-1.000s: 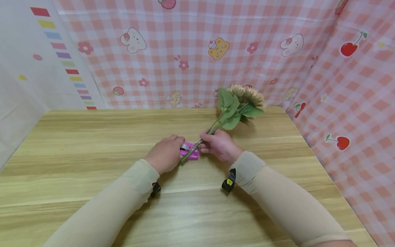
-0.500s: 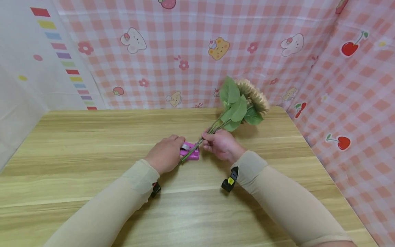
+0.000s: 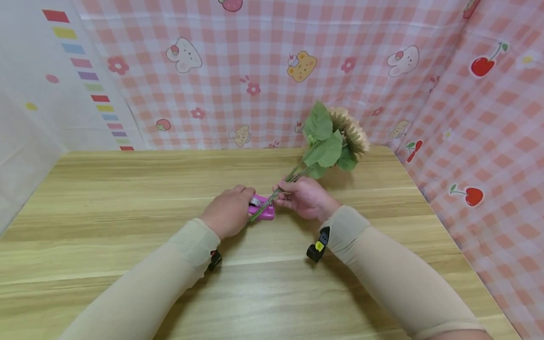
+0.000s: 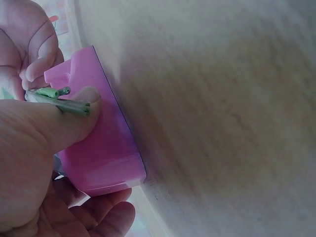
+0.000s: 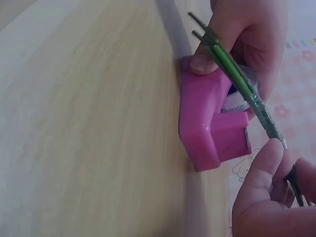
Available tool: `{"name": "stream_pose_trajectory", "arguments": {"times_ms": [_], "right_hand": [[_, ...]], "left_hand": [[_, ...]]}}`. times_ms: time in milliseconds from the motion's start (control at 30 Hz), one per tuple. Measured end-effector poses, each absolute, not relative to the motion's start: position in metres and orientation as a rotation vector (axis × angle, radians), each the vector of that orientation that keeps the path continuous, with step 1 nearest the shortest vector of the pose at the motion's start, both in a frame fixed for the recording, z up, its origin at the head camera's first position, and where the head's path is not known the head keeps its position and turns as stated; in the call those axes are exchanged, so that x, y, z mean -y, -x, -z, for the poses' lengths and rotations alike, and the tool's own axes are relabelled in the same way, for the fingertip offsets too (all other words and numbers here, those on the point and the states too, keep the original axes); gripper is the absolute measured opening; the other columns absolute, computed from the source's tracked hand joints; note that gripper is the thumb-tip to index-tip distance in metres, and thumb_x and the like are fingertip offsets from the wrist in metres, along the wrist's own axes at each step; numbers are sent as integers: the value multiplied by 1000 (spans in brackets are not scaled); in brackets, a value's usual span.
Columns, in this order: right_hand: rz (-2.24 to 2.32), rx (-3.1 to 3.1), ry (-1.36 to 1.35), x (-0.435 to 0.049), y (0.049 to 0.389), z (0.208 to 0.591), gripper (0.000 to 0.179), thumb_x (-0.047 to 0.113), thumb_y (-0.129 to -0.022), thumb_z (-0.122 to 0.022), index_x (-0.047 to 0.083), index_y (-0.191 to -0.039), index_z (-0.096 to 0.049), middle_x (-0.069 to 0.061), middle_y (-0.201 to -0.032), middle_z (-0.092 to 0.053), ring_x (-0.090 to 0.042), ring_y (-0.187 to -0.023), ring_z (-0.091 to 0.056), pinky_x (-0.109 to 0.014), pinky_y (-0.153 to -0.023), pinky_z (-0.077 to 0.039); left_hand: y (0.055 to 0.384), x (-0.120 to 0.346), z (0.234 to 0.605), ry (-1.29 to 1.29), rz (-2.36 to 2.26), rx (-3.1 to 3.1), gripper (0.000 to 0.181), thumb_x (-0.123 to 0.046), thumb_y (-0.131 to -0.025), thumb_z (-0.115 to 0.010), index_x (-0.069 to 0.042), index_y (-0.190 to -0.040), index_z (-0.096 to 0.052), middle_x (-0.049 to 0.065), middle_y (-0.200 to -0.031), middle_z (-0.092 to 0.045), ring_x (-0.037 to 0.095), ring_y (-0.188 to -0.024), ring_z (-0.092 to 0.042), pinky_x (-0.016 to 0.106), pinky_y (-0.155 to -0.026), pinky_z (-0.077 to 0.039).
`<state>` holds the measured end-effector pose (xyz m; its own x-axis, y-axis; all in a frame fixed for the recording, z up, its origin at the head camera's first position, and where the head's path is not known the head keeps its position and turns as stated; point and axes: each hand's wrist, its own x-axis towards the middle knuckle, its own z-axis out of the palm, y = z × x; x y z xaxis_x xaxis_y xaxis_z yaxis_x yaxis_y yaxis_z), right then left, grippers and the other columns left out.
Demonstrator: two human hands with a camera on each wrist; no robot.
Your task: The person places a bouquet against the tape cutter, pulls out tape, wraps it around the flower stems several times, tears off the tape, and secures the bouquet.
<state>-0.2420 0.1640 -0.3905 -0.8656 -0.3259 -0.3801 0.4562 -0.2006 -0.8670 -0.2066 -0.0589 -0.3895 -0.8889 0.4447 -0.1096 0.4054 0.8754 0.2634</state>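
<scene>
My left hand (image 3: pixel 227 212) grips a pink tape dispenser (image 3: pixel 267 216) on the table; in the left wrist view its thumb (image 4: pixel 81 116) presses the dispenser's side. A roll of clear tape (image 5: pixel 239 101) sits inside, and a toothed cutting edge shows at the front end. Between thumb and fingers, my right hand (image 3: pixel 308 198) pinches a bunch of flower stems (image 5: pixel 234 74). They slant over the dispenser, with shiny clear tape apparently on their lower part. Cream flower heads (image 3: pixel 356 134) and green leaves (image 3: pixel 325 148) point up and to the right, beyond the right hand.
A wood-grain table (image 3: pixel 127 198) lies under both hands. Behind it hangs a pink checked cloth (image 3: pixel 238 56) with cartoon prints, and another patterned cloth (image 3: pixel 501 141) borders the right side. Black straps (image 3: pixel 316 250) hang at the wrists.
The flower heads and leaves have risen and turned, and my right hand has shifted slightly right with the stems. My left hand and the tape dispenser have stayed in place.
</scene>
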Motion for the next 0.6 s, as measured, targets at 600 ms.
{"name": "stream_pose_trajectory", "arguments": {"times_ms": [600], "right_hand": [[2121,-1537,-295,-153,239,385,11,15,-111,-48,7,-106,-52,-5,-97,-64,-12,-72,-57,-26,-75,-63]], "left_hand": [[204,58,387,-684,-338,-2901,52,-17,-107,-56,-1,-155,-46,19,-152,-56,37,-137,-58,50,-119,-49]]}}
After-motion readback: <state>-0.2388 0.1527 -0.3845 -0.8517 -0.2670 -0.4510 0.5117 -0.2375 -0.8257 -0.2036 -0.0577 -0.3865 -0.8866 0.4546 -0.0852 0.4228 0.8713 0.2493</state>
